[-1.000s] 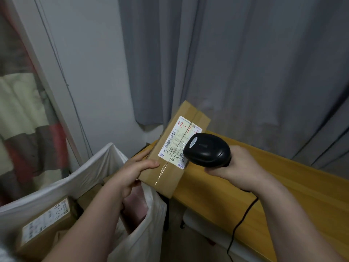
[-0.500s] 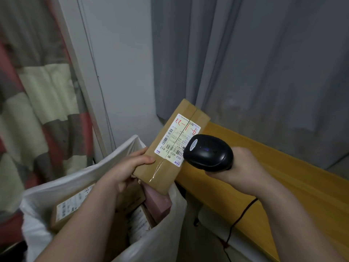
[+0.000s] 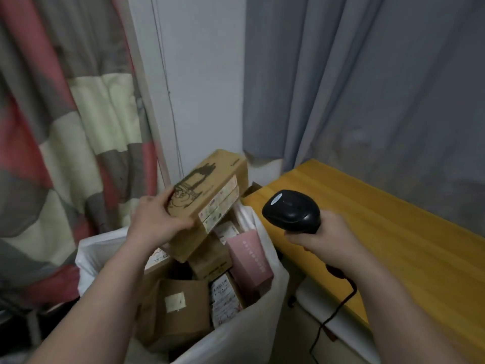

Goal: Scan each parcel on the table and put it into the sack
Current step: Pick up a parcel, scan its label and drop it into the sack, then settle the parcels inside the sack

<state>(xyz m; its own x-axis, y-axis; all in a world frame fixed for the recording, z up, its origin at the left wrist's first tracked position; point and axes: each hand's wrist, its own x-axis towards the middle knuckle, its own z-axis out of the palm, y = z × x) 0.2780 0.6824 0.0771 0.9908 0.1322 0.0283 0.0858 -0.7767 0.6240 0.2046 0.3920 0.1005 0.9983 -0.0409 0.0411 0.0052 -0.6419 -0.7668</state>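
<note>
Your left hand [image 3: 154, 222] grips the cardboard parcel [image 3: 210, 195] by its near end, thumb on the printed top face and fingers curled underneath. You hold it tilted over the open mouth of the white sack [image 3: 244, 334], with the label on the side face turned toward the table [image 3: 380, 232]. Its lower corner hangs close above the boxes already inside, and you cannot tell from here whether it touches them. Your right hand [image 3: 328, 237] is closed around the handle of the black scanner [image 3: 291, 211], held above the gap between sack and table with its head pointing away from the label, so this looks like the putting-in step rather than the scanning one. The sack is well filled: brown boxes lie stacked toward the middle and a pink box [image 3: 249, 258] stands against the right wall. The next move probably calls for lowering the parcel flat onto the brown boxes on the left side, where there seems to be most room, and only then loosening your fingers. A drop from here could tip it against the pink box or over the rim. Keep the scanner's cord [image 3: 338, 308] out of the sack as you turn back toward the table.
</note>
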